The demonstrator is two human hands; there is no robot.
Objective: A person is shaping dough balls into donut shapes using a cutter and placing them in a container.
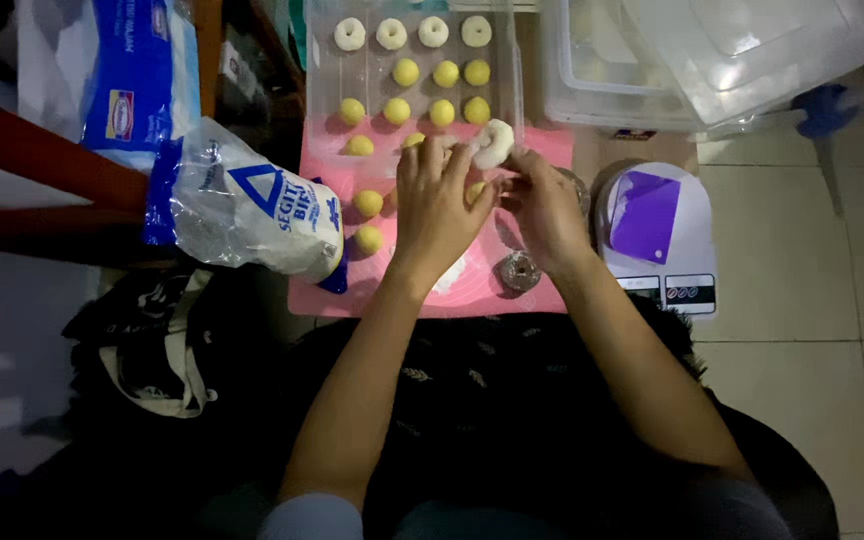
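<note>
My left hand (437, 195) and my right hand (542, 205) are together over a pink mat (312, 290), both pinching a pale round piece of dough (493, 143) at the fingertips. Several yellow dough balls (368, 203) lie on the mat to the left of my hands. Beyond them a clear tray (327, 70) holds more yellow balls (441, 112) and a back row of white ring-shaped dough pieces (390, 33). A small round metal cutter (519, 270) sits on the mat below my right wrist.
A plastic flour bag (252, 205) lies left of the mat. A white kitchen scale (687, 270) with a purple scraper (644, 215) on it stands to the right. Clear storage boxes (712, 60) are at the back right, a dark cloth bag (152, 350) at the left.
</note>
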